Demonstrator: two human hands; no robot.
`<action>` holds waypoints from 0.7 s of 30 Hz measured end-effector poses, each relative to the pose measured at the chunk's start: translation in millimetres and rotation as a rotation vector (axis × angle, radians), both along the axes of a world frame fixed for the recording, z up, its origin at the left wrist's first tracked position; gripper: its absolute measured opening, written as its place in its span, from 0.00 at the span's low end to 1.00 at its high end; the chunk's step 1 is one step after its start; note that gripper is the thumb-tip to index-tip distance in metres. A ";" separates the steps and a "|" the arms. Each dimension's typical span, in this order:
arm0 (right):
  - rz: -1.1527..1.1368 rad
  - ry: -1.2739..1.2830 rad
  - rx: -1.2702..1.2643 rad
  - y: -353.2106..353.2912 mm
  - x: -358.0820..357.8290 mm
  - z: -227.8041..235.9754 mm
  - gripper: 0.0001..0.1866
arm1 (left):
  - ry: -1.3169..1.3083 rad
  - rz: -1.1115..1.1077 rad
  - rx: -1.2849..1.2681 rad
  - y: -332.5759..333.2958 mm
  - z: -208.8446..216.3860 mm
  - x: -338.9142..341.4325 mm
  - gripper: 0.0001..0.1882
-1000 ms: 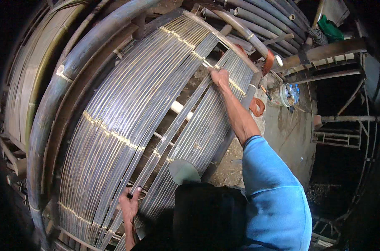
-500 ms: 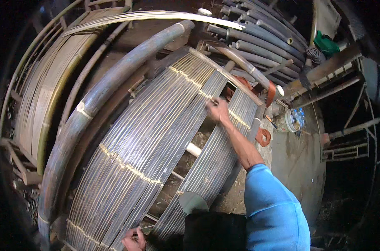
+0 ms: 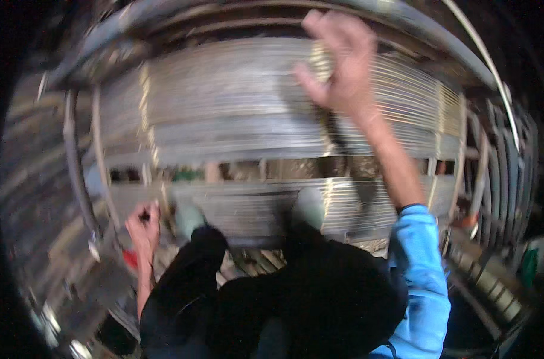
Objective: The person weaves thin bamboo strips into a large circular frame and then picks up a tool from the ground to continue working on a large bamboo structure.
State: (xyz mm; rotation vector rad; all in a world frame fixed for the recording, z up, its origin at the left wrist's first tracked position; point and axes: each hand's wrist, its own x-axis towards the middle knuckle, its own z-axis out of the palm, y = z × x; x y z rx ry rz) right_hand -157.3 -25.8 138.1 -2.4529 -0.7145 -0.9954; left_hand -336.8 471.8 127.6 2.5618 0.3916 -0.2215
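A bench of long dark bamboo slats with pale joint bands spans the middle, blurred by motion. My right hand is over its far slats, thumb and fingers spread, holding nothing I can see; whether it touches them I cannot tell. Nearer me runs a narrower strip of slats, parted from the far ones by a gap that shows ground and crosspieces. My left hand is by the strip's left end, fingers curled toward the thumb. A small dark spot shows between them, too blurred to name.
A thick bamboo pole curves along the far side. Another pole stands beyond the bench's left end. Several bamboo poles are stacked at the right, with a green item below them. My feet rest on the near strip.
My view has swung round, so the bench now lies crosswise. My right hand has left the narrow gap and spread over the far slats. My left hand is now by the near strip's left end.
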 end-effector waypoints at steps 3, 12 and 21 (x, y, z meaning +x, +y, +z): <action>-0.045 0.029 -0.067 52.8 56.4 20.3 0.54 | -0.045 0.255 0.083 47.0 40.2 -68.8 0.16; -0.203 0.612 -0.402 3.3 196.3 26.6 0.56 | -0.105 0.634 0.058 105.4 94.4 -213.7 0.12; -0.276 0.650 -0.589 -22.1 234.8 7.8 0.49 | 0.156 0.552 0.035 98.8 81.5 -229.2 0.08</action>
